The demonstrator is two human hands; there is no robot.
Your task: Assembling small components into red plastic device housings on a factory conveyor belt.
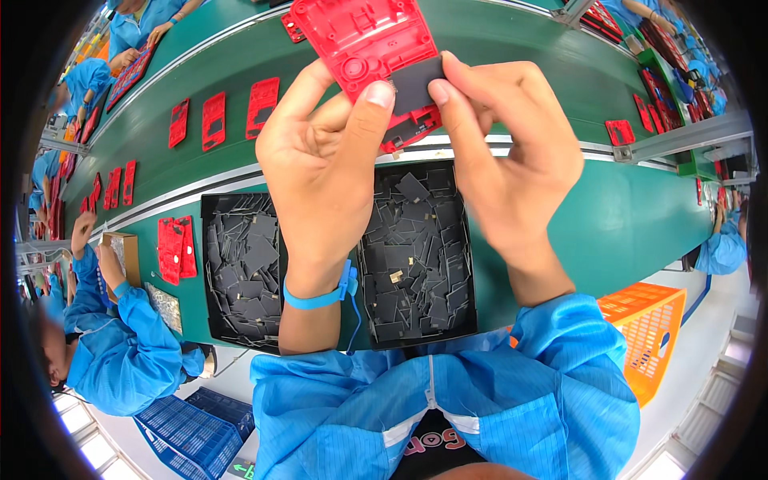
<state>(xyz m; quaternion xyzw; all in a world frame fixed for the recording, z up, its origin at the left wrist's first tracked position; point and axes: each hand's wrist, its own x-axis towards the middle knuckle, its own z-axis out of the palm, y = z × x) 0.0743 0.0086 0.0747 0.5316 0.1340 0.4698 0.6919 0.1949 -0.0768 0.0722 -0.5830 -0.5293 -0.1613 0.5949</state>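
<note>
My left hand (324,164) grips a red plastic housing (346,36) with moulded ribs and round recesses, raised over the near edge of the green belt. Its thumb lies along the housing, beside a thin dark grey rectangular panel (416,84). Thumb and forefinger of my right hand (516,152) pinch that panel at its right edge. The panel overlaps the lower part of the housing; whether it is seated there I cannot tell. Below my hands are a black tray (205,264) on the left and another black tray (472,300) on the right, both heaped with similar dark panels.
Several red housings lie on the green conveyor belt (232,64), and two red pieces (176,250) lie left of the trays. A blue wrist strap (316,301) with a cord circles my left wrist. An orange crate (652,336) stands right; a co-worker (120,352) sits left.
</note>
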